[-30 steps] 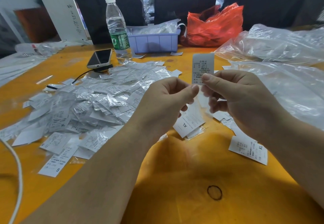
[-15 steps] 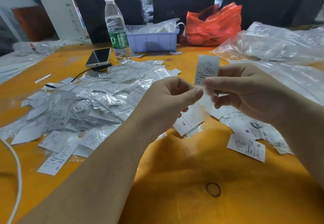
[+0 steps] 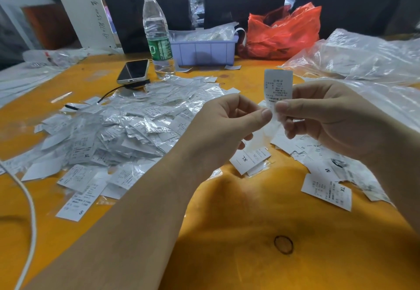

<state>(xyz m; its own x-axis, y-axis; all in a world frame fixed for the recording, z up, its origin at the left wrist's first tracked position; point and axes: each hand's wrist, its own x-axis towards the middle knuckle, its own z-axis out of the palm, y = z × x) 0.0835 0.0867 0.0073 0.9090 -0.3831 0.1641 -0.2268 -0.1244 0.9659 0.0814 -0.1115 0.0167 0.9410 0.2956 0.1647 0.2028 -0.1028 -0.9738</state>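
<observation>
Right hand [image 3: 336, 119] grip is pinching the label [image 3: 278, 83] upright above the desk [image 3: 227, 255], mid-scene. Left hand [image 3: 222, 128] is pinching the clear sleeve [image 3: 264, 132] below it, probably separating the two. The sleeved pile [image 3: 127, 126] is lying left and the bare labels [image 3: 327, 189] right, so sorting looks underway.

White printed label [image 3: 278, 85], orange table [image 3: 227, 233], red bag [image 3: 284, 33], seemingly lilac bin [image 3: 204, 51]

The label [image 3: 278, 85] I hold is a white rectangular tag with rows of small dark print, upright, print facing me. A thin clear sleeve [image 3: 264, 134] hangs from its lower end. Both are right of the purple tray [image 3: 204, 51] and nearer to me.
</observation>
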